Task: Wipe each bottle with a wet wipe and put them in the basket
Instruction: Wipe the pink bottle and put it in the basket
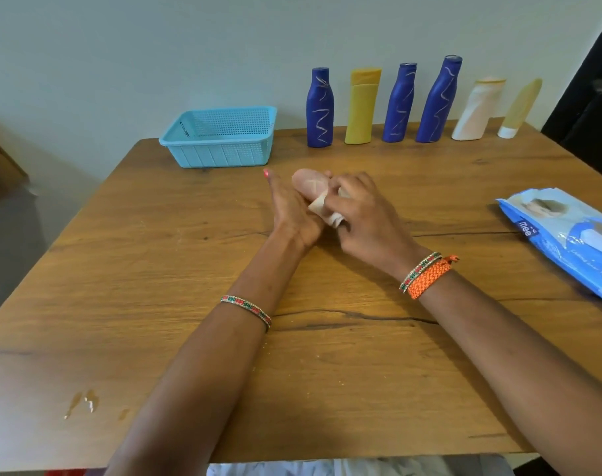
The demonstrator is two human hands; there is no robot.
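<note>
Left hand [291,209] gripped pink bottle [306,182], long axis pointing up-frame; right hand [361,211] pinched wipe [327,209] against it. Basket [220,137] lay upper left, nearer left hand.

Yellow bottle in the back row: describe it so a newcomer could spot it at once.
Along the wall edge of the wooden table, right of the blue basket, six bottles stand in a row. The yellow bottle is second from the left, between two blue bottles; it alone is squarish, flat-topped and plain.

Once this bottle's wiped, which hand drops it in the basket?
Probably left. The left hand already holds the pink bottle and is nearer the blue basket; the right hand is holding the wipe.
</note>
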